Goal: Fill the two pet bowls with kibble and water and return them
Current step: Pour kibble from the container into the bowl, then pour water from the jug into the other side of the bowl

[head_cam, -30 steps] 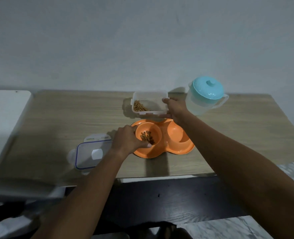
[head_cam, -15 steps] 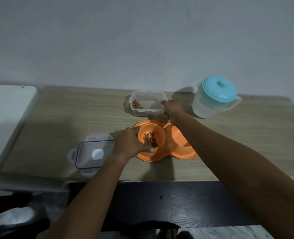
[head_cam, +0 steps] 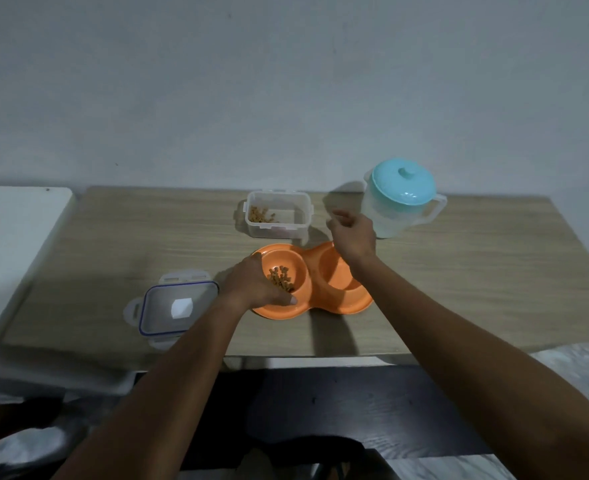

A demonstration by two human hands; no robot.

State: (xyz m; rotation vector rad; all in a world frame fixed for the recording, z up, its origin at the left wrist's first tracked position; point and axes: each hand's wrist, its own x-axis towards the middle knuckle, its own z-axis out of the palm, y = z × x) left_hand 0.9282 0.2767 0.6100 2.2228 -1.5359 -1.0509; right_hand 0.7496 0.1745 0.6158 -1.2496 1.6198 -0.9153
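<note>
An orange double pet bowl (head_cam: 334, 306) sits on the wooden table (head_cam: 459, 278). Brown kibble (head_cam: 281, 278) lies in its left cup; the right cup looks dry. My left hand (head_cam: 251, 285) grips the bowl's left rim, thumb along the front edge. My right hand (head_cam: 353, 237) hovers above the right cup with fingers apart, holding nothing, between the clear kibble container (head_cam: 278, 213) and the clear water jug (head_cam: 398, 199) with a turquoise lid. The container stands open behind the bowl with a little kibble in it.
The container's lid (head_cam: 179, 306), clear with a blue seal, lies flat left of the bowl. A white surface (head_cam: 12, 244) adjoins the table on the left. A dark bench or floor shows below the table's front edge. A plain wall stands behind.
My right hand has let go of the kibble container and moved right toward the jug. The container now rests on the table. My left hand stays on the bowl.
</note>
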